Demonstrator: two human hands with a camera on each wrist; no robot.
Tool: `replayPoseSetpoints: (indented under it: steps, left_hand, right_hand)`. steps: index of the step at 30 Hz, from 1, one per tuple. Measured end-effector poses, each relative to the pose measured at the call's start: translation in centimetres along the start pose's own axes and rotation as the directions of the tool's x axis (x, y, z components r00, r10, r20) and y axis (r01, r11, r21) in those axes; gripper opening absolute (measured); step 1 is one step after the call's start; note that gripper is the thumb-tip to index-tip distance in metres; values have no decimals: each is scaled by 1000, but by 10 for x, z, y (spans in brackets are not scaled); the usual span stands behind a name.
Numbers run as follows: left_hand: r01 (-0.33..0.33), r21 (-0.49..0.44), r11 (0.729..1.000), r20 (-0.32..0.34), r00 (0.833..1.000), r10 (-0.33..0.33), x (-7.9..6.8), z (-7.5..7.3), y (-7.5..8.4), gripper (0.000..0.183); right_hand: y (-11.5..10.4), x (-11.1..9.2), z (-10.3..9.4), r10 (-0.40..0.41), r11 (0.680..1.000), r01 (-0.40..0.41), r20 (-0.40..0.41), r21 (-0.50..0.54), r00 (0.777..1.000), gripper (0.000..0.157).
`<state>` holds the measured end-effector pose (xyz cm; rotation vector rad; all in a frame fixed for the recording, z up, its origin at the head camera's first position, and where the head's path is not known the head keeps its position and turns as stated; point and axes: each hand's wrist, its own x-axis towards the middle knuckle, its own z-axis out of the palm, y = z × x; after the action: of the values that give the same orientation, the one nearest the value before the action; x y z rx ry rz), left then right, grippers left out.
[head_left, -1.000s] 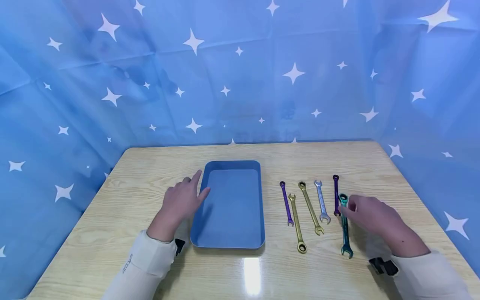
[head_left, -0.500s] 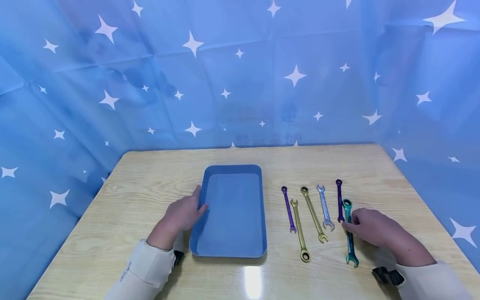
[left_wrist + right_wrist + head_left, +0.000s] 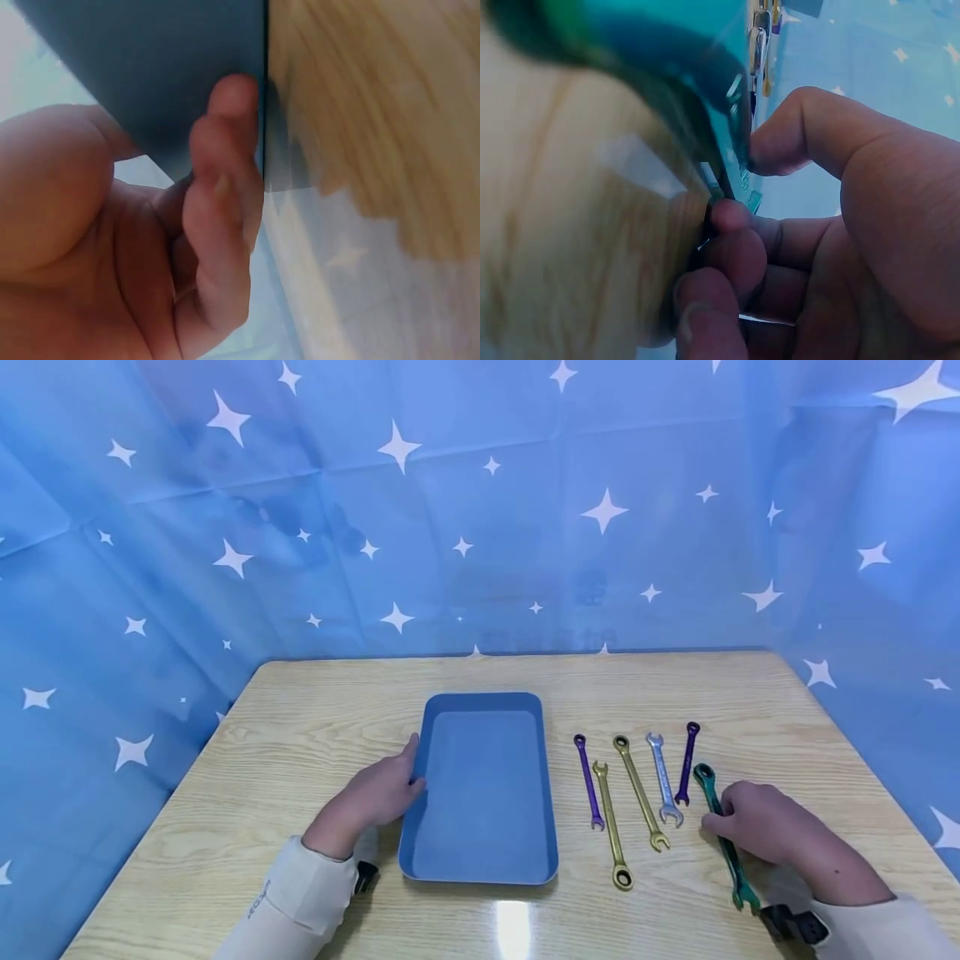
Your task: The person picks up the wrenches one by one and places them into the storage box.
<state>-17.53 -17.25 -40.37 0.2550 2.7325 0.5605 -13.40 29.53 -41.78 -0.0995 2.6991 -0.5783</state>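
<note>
With its thumb over the rim and fingers along the outer wall, my left hand [image 3: 378,789] grips the left side of a blue rectangular tray [image 3: 483,802]. The left wrist view shows the fingers [image 3: 221,217] against the tray wall [image 3: 172,60]. My right hand [image 3: 765,822] pinches a green combination wrench [image 3: 738,878] near its middle, at the right of the table. In the right wrist view the thumb and fingertips meet on the wrench [image 3: 667,45]; its lower part looms close and blurred. Whether it touches the table cannot be told.
Between tray and right hand lie a purple wrench [image 3: 588,781], two gold wrenches [image 3: 611,818], a silver wrench [image 3: 662,768] and a dark purple wrench [image 3: 687,760]. The wooden table [image 3: 337,702] backs onto a blue star-patterned curtain [image 3: 525,527].
The green wrench has tilted, its lower end swinging right, and my right hand has closed on it. The dark purple wrench beside it has tilted slightly. My left hand has closed onto the tray's side.
</note>
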Motion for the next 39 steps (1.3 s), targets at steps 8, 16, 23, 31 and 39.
replayPoseSetpoints:
  steps: [8,16,23,31,39]
  left_hand:
    - [-38,-189,981,87,995,56,-6,0,0,84]
    - [-66,-338,939,127,985,115,-5,2,-5,85]
    - [-140,-410,901,146,965,216,2,2,-1,78]
    - [-89,-455,886,203,958,201,-1,2,-2,79]
    - [-30,-435,900,273,948,164,1,4,2,69]
  right_hand:
    - [-2,1,-2,5,1000,-6,47,24,999,37]
    - [-7,2,-8,-13,999,10,92,36,996,35]
    - [-5,-1,-15,0,995,-14,139,95,990,32]
    - [-6,1,-16,-10,997,-4,173,80,985,31]
    - [-9,-8,-17,-96,987,84,83,136,992,35]
